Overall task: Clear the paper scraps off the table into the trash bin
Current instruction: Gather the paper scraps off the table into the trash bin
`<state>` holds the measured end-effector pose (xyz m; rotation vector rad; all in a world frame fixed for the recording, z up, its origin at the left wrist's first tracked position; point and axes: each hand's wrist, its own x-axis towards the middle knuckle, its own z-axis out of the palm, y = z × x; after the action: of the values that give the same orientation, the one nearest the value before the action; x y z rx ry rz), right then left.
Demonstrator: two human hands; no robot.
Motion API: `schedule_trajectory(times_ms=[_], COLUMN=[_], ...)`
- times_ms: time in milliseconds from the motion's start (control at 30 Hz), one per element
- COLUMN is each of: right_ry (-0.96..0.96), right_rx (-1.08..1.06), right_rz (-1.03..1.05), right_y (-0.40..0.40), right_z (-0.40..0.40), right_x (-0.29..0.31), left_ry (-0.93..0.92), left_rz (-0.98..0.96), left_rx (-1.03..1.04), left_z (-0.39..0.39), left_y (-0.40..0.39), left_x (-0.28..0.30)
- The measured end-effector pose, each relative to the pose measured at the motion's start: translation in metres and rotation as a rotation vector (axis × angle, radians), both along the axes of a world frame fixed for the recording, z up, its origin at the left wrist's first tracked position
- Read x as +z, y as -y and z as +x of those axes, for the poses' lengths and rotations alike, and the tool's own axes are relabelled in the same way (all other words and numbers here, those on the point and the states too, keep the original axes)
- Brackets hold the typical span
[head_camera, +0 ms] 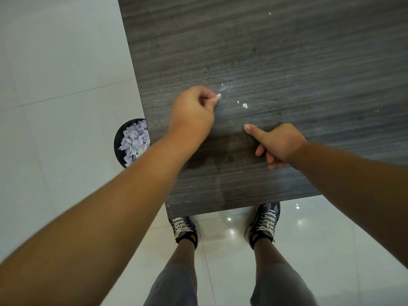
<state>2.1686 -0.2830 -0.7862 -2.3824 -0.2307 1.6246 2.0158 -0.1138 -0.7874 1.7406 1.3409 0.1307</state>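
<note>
The left hand [192,111] hovers over the dark grey wood-grain counter [287,51], its grip pinching a small white paper scrap [218,96] between curled fingers. To the right of that scrap, two tiny white paper bits [244,105] lie on the counter, and another white speck [269,13] sits far beyond them. The right hand [278,143] rests on the counter nearer the person than those bits, thumb stretched out, fingers loosely curled, grasping nothing. Left of the counter's edge, on the pale tiled floor [55,85], stands a round black trash bin [120,138] with torn lilac and white paper [134,140] inside.
</note>
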Motion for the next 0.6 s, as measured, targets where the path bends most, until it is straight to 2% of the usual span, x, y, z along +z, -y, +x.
schedule_trajectory(times_ms=[100,200,300,367,467,533,600], right_ry=[0.014,0.031,0.039,0.039,0.053,0.065,0.07], right_rx=[-0.018,-0.026,-0.011,-0.008,0.008,0.017,0.029], right_rz=[-0.004,-0.012,-0.023,-0.028,-0.057,-0.071,-0.074], right_y=[-0.001,-0.003,-0.003,-0.003,-0.004,-0.004,-0.004], right_z=[-0.001,-0.003,-0.004,-0.005,-0.004,-0.005,-0.006], right_x=[0.001,0.002,0.002,0.0,-0.002,-0.004,-0.006], left_ry=[0.089,0.098,-0.007,-0.104,-0.403,-0.619,-0.666], left_rz=[-0.04,-0.044,-0.055,-0.178,-0.39,-0.338,-0.3], left_rx=[0.194,0.446,0.717,0.85,0.649,0.448,0.321], left_z=[-0.054,-0.113,-0.166,-0.189,-0.205,-0.211,-0.217], left_y=[-0.002,-0.014,-0.026,-0.03,-0.039,-0.045,-0.051], left_x=[0.001,-0.011,-0.042,-0.076,-0.121,-0.139,-0.153])
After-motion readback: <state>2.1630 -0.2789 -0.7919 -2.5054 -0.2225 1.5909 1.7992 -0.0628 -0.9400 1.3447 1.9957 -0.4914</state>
